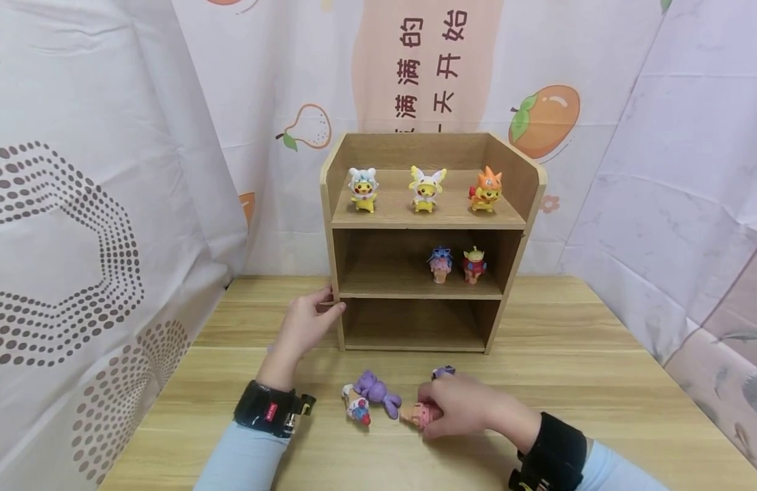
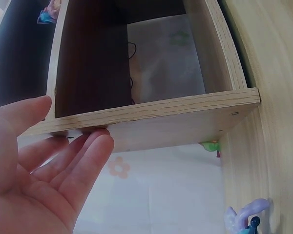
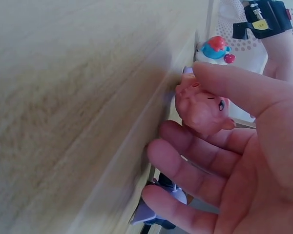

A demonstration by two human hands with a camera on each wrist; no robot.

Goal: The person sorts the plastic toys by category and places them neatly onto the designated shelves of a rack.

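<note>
My left hand (image 1: 305,324) holds the left side panel of a small wooden shelf (image 1: 415,298), thumb by the front edge and fingertips against the outer face. In the left wrist view, that hand (image 2: 53,170) lies along the panel's edge. Low over the table, my right hand (image 1: 461,406) pinches a pink figurine (image 1: 423,414) with a cone-shaped base. The right wrist view shows the figurine's pink head (image 3: 202,109) between thumb and fingers. Beside it lie a purple figurine (image 1: 378,392) and a white one with blue and red parts (image 1: 357,407).
A dark and purple figurine (image 1: 442,372) lies just behind my right hand. Three yellow figures, among them an orange-hooded one (image 1: 485,191), stand on the shelf's top. A blue figurine (image 1: 440,264) and a red-and-green one (image 1: 474,264) occupy the middle level's right side.
</note>
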